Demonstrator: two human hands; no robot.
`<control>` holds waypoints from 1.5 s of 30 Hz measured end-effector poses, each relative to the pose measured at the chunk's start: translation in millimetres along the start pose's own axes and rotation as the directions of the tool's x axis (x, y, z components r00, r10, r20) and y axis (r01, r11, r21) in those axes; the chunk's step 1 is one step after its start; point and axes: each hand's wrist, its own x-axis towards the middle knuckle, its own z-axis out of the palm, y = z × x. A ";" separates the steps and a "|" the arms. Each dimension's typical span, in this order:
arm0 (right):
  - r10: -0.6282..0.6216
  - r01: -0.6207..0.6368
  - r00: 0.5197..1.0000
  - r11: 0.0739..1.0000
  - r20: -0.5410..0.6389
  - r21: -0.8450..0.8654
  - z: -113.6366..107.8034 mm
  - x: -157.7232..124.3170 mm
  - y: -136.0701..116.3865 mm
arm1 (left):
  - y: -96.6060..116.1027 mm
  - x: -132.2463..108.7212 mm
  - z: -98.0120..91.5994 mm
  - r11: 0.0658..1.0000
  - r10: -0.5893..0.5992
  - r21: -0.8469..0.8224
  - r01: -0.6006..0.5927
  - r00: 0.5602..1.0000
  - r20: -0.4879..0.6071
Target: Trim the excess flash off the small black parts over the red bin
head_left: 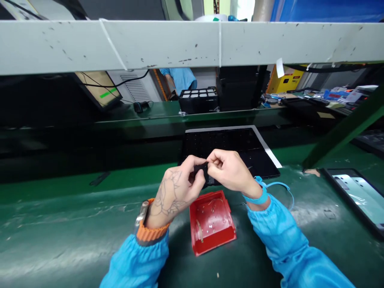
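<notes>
Since black piece [201, 168] looks small, left hand [177, 192] curls thumb and fingers round it, seemingly to steady it; right hand [230, 170] closed, fingertips pinched at or just beside it, anything between them too tiny to tell. Red bin [214, 241] sits between wrists, probably so loose bits [210, 227] lie within reach. Dark panel [223, 141] just beyond hands.

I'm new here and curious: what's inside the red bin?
Small shiny bits, too small to identify, and a thin tan strip lie inside the red bin. The left hand covers its far-left corner, so that spot can't be seen.
</notes>
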 end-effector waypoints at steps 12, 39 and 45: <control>0.362 -0.375 0.927 0.906 -0.096 -0.199 -24.1 32.1 103.2 | -112.3 -44.8 56.3 0.753 -0.583 -0.379 0.538 0.812 -0.004; 0.180 -0.256 0.967 0.704 -0.182 -0.662 -24.0 176.3 221.2 | -167.1 -105.3 66.5 0.630 -0.772 -0.056 0.774 0.633 0.054; -0.001 -0.126 0.978 0.797 -0.209 -0.591 -50.1 138.7 155.5 | -203.1 -95.6 26.6 0.567 -0.823 0.040 0.823 0.564 0.061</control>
